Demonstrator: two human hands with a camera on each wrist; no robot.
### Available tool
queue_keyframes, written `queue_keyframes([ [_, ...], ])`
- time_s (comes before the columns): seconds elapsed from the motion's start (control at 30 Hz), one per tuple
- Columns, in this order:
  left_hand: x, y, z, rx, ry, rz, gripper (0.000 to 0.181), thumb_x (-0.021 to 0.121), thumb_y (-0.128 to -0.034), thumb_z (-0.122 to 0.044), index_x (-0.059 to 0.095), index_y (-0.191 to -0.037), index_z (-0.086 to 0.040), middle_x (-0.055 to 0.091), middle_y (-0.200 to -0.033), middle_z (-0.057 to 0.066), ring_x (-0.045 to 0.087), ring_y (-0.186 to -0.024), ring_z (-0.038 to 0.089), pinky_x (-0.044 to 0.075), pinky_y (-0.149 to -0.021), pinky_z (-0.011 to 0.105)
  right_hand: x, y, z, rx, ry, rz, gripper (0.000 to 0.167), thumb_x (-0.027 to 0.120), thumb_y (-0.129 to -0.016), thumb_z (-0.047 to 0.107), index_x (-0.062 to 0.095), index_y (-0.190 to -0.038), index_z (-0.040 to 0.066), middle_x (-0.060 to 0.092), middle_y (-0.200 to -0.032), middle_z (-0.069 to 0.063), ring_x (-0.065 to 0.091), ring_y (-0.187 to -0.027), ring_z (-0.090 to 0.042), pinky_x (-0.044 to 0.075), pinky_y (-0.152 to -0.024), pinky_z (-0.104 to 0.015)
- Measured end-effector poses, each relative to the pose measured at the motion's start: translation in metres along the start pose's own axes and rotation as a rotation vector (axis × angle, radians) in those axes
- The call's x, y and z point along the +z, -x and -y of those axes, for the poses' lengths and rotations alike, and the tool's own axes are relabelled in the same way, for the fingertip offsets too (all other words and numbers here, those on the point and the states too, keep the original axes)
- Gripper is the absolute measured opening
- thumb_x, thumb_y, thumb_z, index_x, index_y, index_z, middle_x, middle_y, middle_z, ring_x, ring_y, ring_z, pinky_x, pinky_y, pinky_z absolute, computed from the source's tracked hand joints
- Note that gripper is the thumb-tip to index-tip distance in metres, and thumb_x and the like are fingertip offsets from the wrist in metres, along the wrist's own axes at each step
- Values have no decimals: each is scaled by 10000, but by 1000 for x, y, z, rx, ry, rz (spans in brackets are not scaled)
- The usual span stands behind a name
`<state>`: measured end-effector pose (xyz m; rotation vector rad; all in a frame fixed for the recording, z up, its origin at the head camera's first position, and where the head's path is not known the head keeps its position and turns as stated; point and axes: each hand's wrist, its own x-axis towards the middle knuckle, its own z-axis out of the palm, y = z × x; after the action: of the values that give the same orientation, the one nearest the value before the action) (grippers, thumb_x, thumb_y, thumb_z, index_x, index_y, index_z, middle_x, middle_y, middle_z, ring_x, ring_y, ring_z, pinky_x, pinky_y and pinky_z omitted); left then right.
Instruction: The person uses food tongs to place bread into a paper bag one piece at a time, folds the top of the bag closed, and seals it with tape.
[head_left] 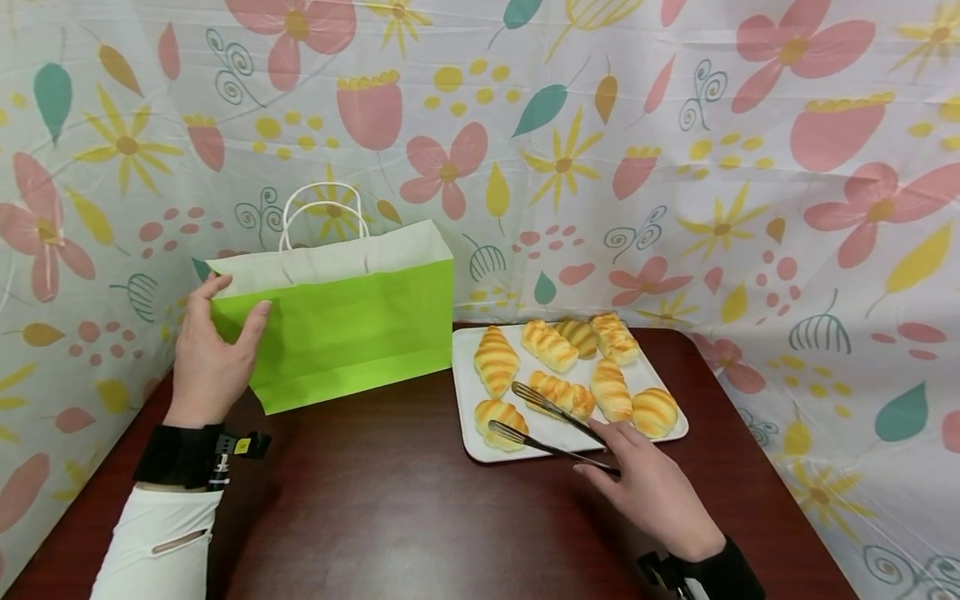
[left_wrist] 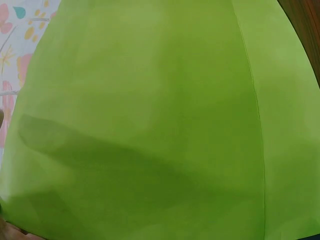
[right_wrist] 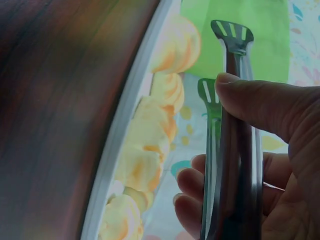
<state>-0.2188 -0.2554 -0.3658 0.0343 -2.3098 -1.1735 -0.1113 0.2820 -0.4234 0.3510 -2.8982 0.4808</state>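
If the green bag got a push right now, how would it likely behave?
The green bag would probably move easily, since its thin, paper-like walls suggest little weight. Its front may buckle, as a fold line crosses it. It might tip, though the left hand at one end could steady it.

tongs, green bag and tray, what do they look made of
Tongs: likely polished metal, from bright reflections along their arms. Green bag: probably paper, fairly matte, with crisp folds and creases. Tray: smooth, perhaps plastic given its slim, even white rim; ceramic possible.

White left sleeve (head_left: 146, 567) — slit (head_left: 180, 542) near cuff; black wristbands (head_left: 176, 457); left mount (head_left: 255, 446) — yellow-marked
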Motion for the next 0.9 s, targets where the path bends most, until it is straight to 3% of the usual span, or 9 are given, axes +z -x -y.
queue_keyframes([
  [0.43, 1, -1, -1, 1, 1, -10, 744, 614, -1045, -485, 307, -1656, -193, 287, -1727, 117, 325, -1540, 376, 253, -1233, 637, 9, -4, 1, 55, 1, 104, 603, 802, -931, 458, 654, -1428, 149, 590, -968, 80, 510, -766, -32, 443, -642, -280],
  [0.9, 1, 0, -1, -8, -3, -10, 760, 614, -1042, -493, 290, -1662, -197, 313, -1703, 169, 353, -1506, 411, 271, -1213, 652, 20, -6, 0, 33, 4, 125, 631, 820, -919, 423, 642, -1449, 130, 630, -1049, 39, 484, -737, -48, 434, -658, -283],
])
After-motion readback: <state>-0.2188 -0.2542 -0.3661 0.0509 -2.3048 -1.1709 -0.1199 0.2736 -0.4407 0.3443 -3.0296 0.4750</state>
